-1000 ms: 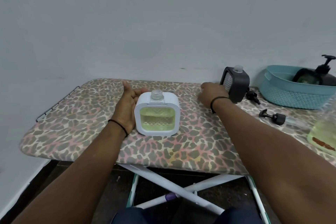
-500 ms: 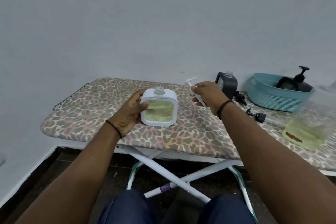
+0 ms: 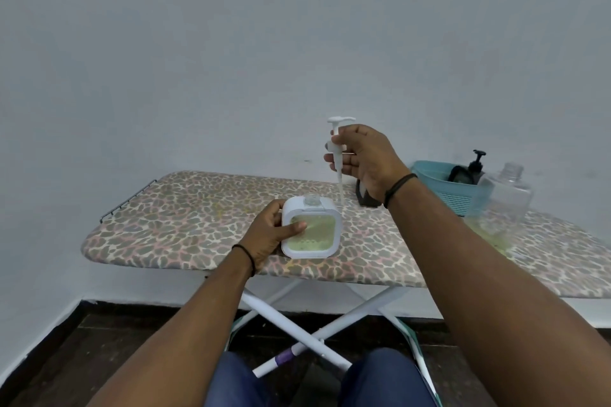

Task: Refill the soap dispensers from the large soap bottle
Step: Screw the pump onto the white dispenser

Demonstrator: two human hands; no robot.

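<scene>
The white dispenser (image 3: 310, 230), filled with pale green soap and its neck uncapped, stood upright on the ironing board (image 3: 185, 208), with the left hand (image 3: 268, 235) gripping its left side. The right hand (image 3: 362, 158) pinched the white pump (image 3: 338, 142) at its collar, dip tube hanging just right of the neck. The pump was probably light, its tube flexible and soap-slick; the collar gave the firmest hold.

Both forearms reach up from the frame's lower edge, the left hand (image 3: 269, 235) at centre curled in a grip, the right hand (image 3: 365, 155) raised above it, fingers pinching.
</scene>
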